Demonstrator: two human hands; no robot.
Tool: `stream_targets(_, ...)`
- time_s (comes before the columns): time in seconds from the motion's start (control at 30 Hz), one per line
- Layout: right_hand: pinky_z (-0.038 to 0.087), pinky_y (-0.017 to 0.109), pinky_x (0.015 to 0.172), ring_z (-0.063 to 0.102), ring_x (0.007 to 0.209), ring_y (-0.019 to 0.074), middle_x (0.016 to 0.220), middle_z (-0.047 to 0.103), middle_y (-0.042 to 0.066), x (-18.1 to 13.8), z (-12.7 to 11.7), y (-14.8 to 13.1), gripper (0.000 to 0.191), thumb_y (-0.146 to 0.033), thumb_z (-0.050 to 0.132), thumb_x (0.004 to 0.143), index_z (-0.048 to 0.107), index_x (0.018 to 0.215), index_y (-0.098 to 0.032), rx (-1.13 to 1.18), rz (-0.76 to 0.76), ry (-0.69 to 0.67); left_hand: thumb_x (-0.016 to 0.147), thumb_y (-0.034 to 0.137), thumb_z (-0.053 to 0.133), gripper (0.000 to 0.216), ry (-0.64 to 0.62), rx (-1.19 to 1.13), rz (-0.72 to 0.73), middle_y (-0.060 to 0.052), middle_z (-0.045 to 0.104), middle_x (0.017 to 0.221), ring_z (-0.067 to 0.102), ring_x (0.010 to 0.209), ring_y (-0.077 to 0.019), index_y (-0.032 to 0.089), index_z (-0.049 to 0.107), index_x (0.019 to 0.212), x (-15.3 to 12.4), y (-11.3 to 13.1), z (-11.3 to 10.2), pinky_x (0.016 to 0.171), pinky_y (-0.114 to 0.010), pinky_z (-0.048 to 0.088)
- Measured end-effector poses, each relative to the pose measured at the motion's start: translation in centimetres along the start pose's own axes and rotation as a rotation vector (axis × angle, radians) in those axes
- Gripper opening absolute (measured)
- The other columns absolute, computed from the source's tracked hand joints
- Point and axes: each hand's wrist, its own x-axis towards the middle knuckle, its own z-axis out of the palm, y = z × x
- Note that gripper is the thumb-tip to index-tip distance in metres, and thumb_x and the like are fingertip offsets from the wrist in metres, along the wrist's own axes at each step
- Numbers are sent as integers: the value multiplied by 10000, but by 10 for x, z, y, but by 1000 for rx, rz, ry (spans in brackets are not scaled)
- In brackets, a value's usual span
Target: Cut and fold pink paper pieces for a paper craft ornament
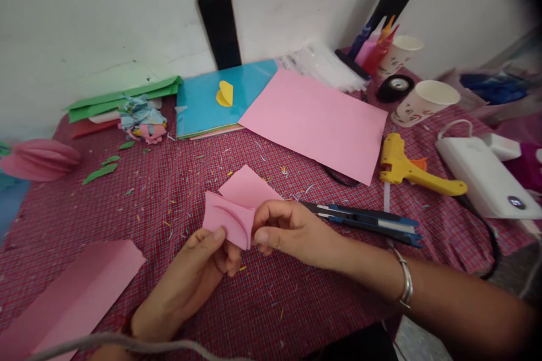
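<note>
Both of my hands hold one small folded piece of pink paper (237,203) above the red checked tablecloth (178,180). My left hand (199,271) pinches its lower edge with thumb and fingers. My right hand (288,228) is closed on its right edge; a metal bangle (405,279) sits on that wrist. The paper shows a curved fold across its front face.
A large pink sheet (317,118) and a blue sheet (212,101) with a yellow cut-out (224,93) lie behind. A yellow glue gun (406,169), blue scissors (368,220), a white power bank (483,172), paper cups (423,101) and glue bottles (375,45) stand right. A pink strip (76,293) lies front left.
</note>
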Motion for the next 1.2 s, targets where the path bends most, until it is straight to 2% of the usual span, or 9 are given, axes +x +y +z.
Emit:
stream_targets(0.13, 412, 228, 561, 492, 569, 59, 652, 559, -60, 2, 3, 2, 326, -411, 780, 737, 563, 792, -173, 56, -58, 1, 778, 448, 745, 359, 16, -82, -25, 7, 556, 538, 475, 496, -87, 155, 622, 612, 1, 0, 3, 542, -226, 426)
stream_targets(0.3, 466, 244, 617, 534, 594, 68, 666, 576, -65, 3, 10, 4, 371, -411, 813, 682, 532, 770, -187, 138, -94, -46, 745, 392, 790, 281, 24, -125, -44, 37, 525, 572, 424, 492, -62, 160, 633, 729, 4, 0, 8, 504, -192, 387)
stream_targets(0.5, 429, 228, 589, 497, 579, 61, 656, 552, -74, 3, 12, 4, 413, -452, 823, 648, 521, 729, -181, 102, -88, -6, 749, 420, 782, 320, -21, -97, -28, 38, 510, 536, 421, 489, -66, 159, 605, 704, 5, -3, 2, 524, -204, 388)
stream_targets(0.67, 359, 216, 532, 453, 564, 67, 629, 528, -67, 2, 9, 6, 267, -348, 750, 740, 545, 746, -177, -24, -85, 47, 668, 381, 852, 300, -43, -93, 25, 36, 533, 544, 451, 502, -70, 172, 638, 692, 3, -5, -1, 527, -202, 403)
stream_targets(0.77, 342, 221, 538, 437, 578, 68, 646, 517, -64, 2, 6, 7, 210, -281, 726, 743, 544, 740, -176, -79, -105, 87, 660, 351, 862, 261, -35, -32, 122, 18, 591, 544, 502, 503, -79, 171, 673, 646, 1, -8, 1, 520, -202, 436)
stream_targets(0.93, 404, 257, 633, 493, 656, 92, 707, 554, -39, -1, 0, 6, 294, -350, 766, 727, 535, 766, -173, -84, -55, -19, 622, 306, 883, 228, 78, 74, 192, 14, 659, 555, 553, 465, -99, 188, 697, 680, -1, -8, 7, 458, -194, 461)
stream_targets(1.07, 378, 240, 590, 475, 617, 84, 661, 538, -45, -1, -2, 4, 300, -388, 715, 783, 511, 717, -179, -133, -25, -12, 717, 283, 815, 170, 10, 211, 194, -16, 693, 638, 613, 541, -136, 173, 707, 790, -1, -8, 3, 523, -236, 509)
stream_targets(1.2, 389, 229, 574, 499, 587, 74, 637, 550, -45, -1, -4, -1, 215, -294, 668, 806, 519, 708, -174, -134, 21, -10, 713, 257, 814, 184, -28, 327, 157, -37, 731, 736, 655, 643, -148, 172, 734, 856, 1, -12, -7, 616, -235, 518)
